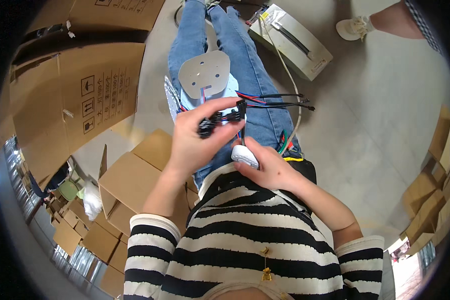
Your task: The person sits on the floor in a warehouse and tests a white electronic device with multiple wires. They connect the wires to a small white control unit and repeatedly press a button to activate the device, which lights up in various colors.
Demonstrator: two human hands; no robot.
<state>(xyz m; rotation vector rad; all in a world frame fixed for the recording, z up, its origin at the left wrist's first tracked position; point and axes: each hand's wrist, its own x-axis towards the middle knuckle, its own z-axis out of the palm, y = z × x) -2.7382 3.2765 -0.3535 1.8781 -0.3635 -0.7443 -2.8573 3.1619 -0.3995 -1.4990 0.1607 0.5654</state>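
Observation:
My left hand (192, 131) pinches a bunch of black wire connectors (231, 116) between thumb and fingers. My right hand (271, 167) is closed round a small white rounded piece with rows of dots on its face (245, 156), which looks like a remote control. A dark wire runs up from near that piece toward the connectors. On my lap, beyond my left hand, lies a pale plate with several holes (205, 72), with more white plates under and beside it. Red, blue and black wires with black plug ends (285, 104) stretch to the right across my thigh.
Large cardboard boxes (97, 92) stand at the left, with an opened carton (137, 182) closer in. A pale metal case with a black handle (292, 42) sits on the floor ahead, a grey cable (289, 75) trailing from it. Another person's shoe (352, 29) shows at the far right.

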